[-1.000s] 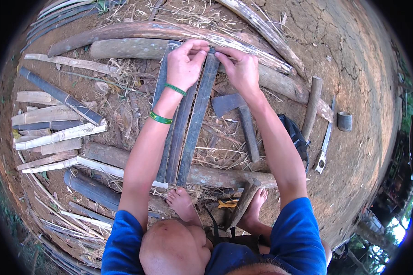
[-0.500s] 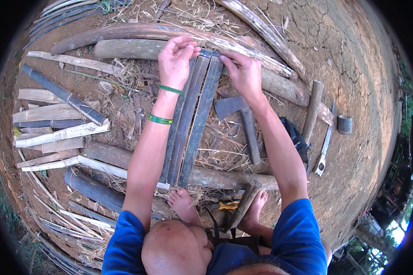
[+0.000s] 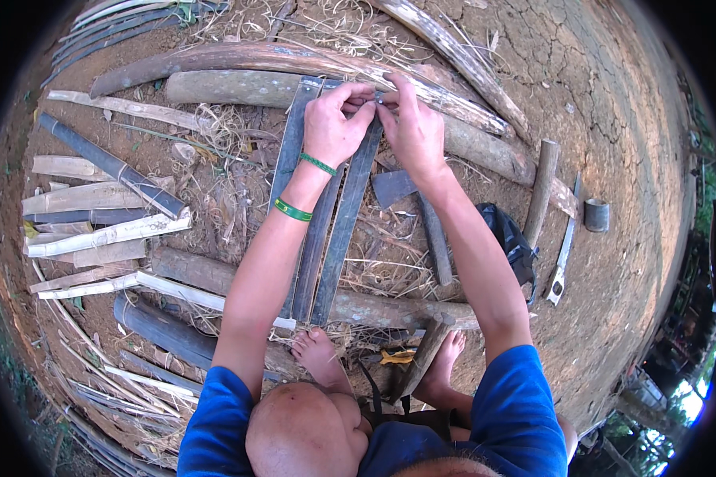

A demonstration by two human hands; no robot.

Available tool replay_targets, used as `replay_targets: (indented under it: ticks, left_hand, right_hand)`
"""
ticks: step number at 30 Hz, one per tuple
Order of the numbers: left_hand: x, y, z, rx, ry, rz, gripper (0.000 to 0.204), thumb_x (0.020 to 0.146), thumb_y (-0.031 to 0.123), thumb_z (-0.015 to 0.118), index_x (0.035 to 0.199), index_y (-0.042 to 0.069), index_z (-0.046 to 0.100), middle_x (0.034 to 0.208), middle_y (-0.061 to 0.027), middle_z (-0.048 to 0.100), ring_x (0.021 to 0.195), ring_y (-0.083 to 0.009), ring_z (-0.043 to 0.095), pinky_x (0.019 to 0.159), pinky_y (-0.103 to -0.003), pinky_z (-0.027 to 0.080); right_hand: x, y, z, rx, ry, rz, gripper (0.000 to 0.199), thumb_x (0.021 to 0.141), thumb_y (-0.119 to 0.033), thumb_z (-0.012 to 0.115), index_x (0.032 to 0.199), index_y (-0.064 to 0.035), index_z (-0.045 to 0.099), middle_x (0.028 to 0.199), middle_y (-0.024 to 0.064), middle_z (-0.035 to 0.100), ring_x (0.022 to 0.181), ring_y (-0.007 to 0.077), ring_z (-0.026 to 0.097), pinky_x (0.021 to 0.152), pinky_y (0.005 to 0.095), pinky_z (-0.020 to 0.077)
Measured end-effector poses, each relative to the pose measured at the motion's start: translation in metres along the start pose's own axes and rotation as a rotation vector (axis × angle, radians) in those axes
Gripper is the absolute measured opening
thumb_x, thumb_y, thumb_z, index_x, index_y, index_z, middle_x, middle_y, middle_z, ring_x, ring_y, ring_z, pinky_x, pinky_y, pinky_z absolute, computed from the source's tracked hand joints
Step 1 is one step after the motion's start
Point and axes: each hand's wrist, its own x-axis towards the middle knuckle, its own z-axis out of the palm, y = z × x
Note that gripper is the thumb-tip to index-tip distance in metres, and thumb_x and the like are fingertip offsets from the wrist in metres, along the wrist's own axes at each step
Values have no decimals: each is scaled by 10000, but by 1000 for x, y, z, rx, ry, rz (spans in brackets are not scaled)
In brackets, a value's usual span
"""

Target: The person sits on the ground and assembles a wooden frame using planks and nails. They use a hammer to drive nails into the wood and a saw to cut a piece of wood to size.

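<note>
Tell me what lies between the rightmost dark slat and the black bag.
In the head view, the axe lies between the slat and the bag, among dry strands; the right forearm also crosses that stretch.

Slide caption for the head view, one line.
Left hand and right hand close together at the far end of dark slats, an axe lying alongside.

Single head-worn fisheye view, from above, facing steeply down, fairly near the fingers

Soft, even daylight, faint shadows, strong fisheye curvature (white glare lower right).
</note>
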Motion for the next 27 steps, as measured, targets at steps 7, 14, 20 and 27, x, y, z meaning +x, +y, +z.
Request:
replay_targets:
  ticks: [7,14,20,27]
  left_hand:
    - [4,-1,0,129,-23,81,209,822,65,772,1027,27,778,1004,-112,770,851,-208,751,753,-305,595]
    - [5,-2,2,78,7,77,156,792,150,798,930,76,798,936,-101,757,776,-248,723,709,-333,580]
    - [3,0,2,122,18,61,142,808,181,788,906,79,794,922,-101,755,843,-291,717,758,-367,569]
    - [2,9,4,240,70,211,130,826,127,783,926,45,778,956,-122,761,884,-310,714,794,-382,565]
  right_hand:
    - [0,2,-1,54,-13,37,532,861,-69,728,1327,-77,473,887,111,746,766,367,714,654,471,563]
    - [1,2,-3,93,-27,93,563,839,-47,753,1326,-56,471,873,119,752,775,359,726,667,444,571]
    - [1,1,-3,71,-15,98,631,818,-55,789,1361,-69,468,898,147,763,795,381,735,687,430,579]
    - [3,-6,-11,98,-28,65,568,855,-41,733,1354,-38,460,881,161,746,780,398,711,678,469,566]
